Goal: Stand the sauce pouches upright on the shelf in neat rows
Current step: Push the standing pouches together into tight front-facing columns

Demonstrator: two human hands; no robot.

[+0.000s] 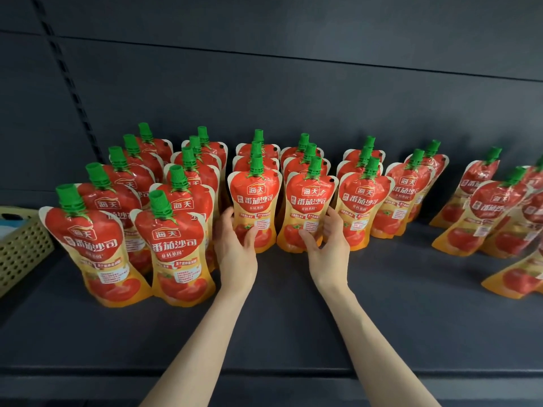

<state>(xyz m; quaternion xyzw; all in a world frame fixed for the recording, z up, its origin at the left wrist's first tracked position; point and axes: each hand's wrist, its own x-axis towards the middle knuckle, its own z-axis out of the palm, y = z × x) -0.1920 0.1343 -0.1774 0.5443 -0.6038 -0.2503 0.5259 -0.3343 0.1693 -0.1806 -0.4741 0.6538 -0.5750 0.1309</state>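
Sauce pouches [173,248], red with green caps, stand upright on the dark shelf [293,318] in rows running front to back; behind each front one the rest show only as caps and shoulders, their labels hidden. The left hand [235,248] grips the 3rd row's front pouch [255,198], thumb on its face, fingers curled round its left edge and partly out of sight. The right hand [327,248] grips the 4th row's front pouch [310,201] likewise at its right edge. The small print on the labels is too fine to read. At the far right a looser group [482,218] leans back, with several cut off by the frame edge and one lying low [517,280]. A perforated beige basket [20,248], cut off at the left, sits just beside the 1st row, its contents unclear. Behind everything rises a dark back panel [293,83] with a slotted upright [73,92]
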